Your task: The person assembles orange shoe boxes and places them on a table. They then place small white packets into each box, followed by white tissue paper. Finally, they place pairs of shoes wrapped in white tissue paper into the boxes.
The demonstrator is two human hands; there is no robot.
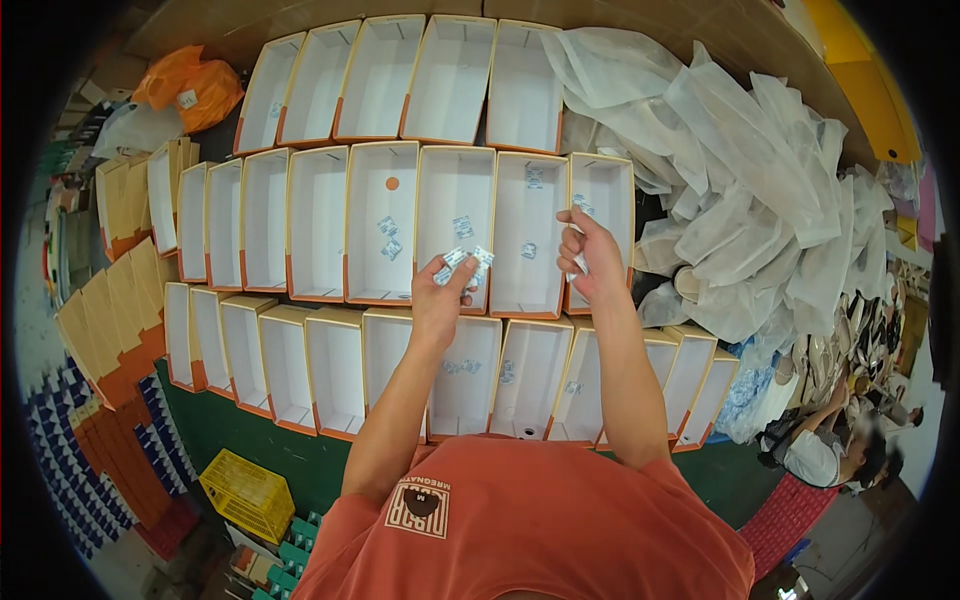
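My left hand is closed on a fanned bunch of small white-and-blue sachets, the thumb lying on top. It is above an open white-lined shoebox in the middle row. To the right, my right hand has its fingers curled over the rightmost box of that row. A sachet shows partly between those fingers. Loose sachets lie in several boxes: a pair left of my left hand, and one sachet between my hands. A round orange spot shows in one box.
Three rows of open boxes stand side by side. Translucent white bags are heaped at the right, with shoes beyond. An orange plastic bag lies far left. A yellow crate sits lower left. People are at the right.
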